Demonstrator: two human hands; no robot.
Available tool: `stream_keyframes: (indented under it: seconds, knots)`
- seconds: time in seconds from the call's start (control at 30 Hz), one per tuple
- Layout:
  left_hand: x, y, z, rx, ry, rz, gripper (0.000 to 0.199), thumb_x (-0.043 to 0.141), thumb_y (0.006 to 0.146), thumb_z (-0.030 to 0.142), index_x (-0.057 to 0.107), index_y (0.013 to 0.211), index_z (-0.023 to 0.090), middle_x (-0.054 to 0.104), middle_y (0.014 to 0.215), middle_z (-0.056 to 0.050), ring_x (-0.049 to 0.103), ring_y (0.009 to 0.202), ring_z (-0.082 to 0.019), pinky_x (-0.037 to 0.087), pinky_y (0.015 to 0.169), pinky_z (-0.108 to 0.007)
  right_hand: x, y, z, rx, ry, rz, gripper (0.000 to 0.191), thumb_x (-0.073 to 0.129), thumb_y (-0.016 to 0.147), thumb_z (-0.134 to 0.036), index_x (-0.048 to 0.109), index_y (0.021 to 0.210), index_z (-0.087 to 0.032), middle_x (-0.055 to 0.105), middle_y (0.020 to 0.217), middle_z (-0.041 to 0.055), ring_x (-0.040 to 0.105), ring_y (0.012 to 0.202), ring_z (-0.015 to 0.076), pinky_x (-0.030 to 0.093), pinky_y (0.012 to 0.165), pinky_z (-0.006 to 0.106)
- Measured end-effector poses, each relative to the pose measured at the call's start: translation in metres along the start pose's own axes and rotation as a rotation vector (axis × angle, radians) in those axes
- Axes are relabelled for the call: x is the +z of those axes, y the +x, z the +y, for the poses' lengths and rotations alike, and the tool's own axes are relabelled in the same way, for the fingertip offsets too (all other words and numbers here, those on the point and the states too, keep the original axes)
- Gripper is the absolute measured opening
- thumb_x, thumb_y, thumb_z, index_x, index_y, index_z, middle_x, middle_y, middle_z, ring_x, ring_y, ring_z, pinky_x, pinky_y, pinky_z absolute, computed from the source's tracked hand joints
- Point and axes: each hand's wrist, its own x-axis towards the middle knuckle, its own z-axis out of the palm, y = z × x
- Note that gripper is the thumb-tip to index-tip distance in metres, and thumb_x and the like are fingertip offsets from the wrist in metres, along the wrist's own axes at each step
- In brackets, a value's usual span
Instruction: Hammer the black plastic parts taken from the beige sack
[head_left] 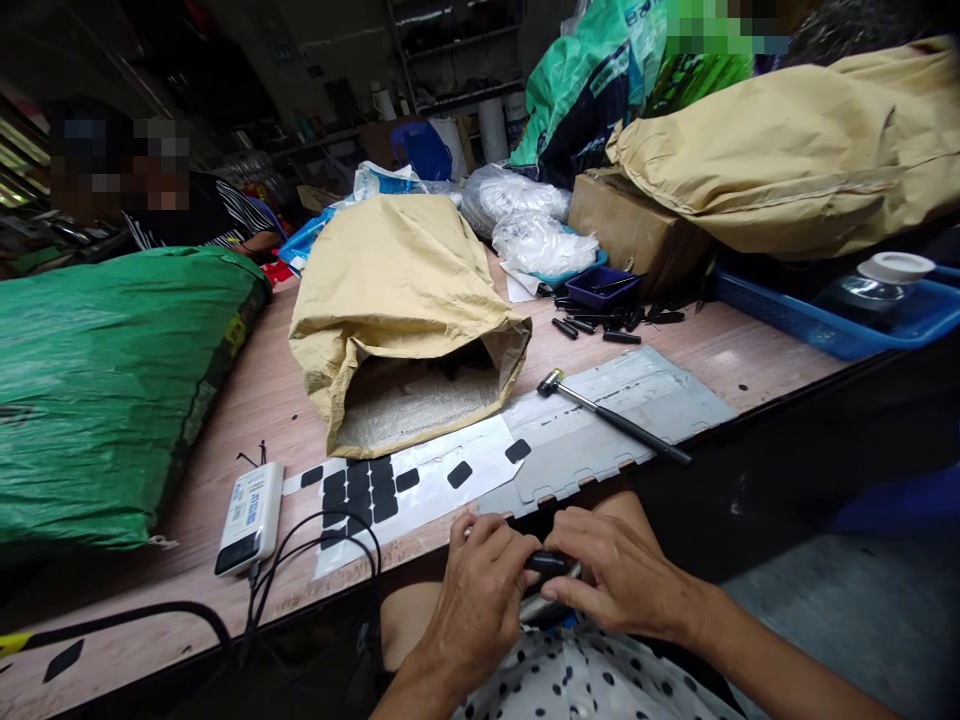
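Observation:
Both hands are together over my lap, just off the table's front edge. My left hand (486, 575) is closed, its fingers curled around one end of a black handle-like piece (549, 564). At its other end my right hand (619, 575) is closed too, thumb and fingers pressed around it. A shiny metallic part shows beside the black piece; most of the rest is hidden by my fingers. On the table beyond lies a small hammer (611, 415) on a grey sheet (660, 390). A white sheet with black rounded stickers (358, 490) lies to its left.
An open-mouthed yellow sack (405, 270) lies mid-table, with a green sack (112, 390) at left. A white power bank (251, 520) trails black cables. Black handle pieces (622, 337) lie near a purple tray (602, 287). A blue basket (817, 320) stands right. Another person sits far left.

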Motion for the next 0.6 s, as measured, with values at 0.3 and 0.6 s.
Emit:
stream_keyframes:
  seconds: [0.3,0.6]
  knots:
    - [0.012,-0.009,0.003,-0.003,0.008,0.062,0.023,0.049,0.091,0.011,0.066,0.102,0.023,0.068,0.087,-0.005,0.056,0.100,-0.027,0.033,0.095,-0.047,0.011,0.000,-0.007,-0.081,-0.098,0.052,0.019,0.055,0.098,-0.033,0.060,0.085,-0.020,0.060,0.085,0.0034,0.049,0.081,0.0166,0.038,0.072,0.032]
    - [0.049,-0.042,-0.013,-0.216,-0.197,-0.019,0.020,0.052,0.094,0.024,0.071,0.100,0.023,0.071,0.092,-0.007,0.058,0.089,-0.025,0.040,0.082,-0.040,0.034,-0.009,-0.006,0.030,-0.091,-0.122,0.019,0.061,0.092,-0.036,0.061,0.083,-0.020,0.063,0.084,0.0025,0.054,0.081,0.0169,0.040,0.074,0.032]
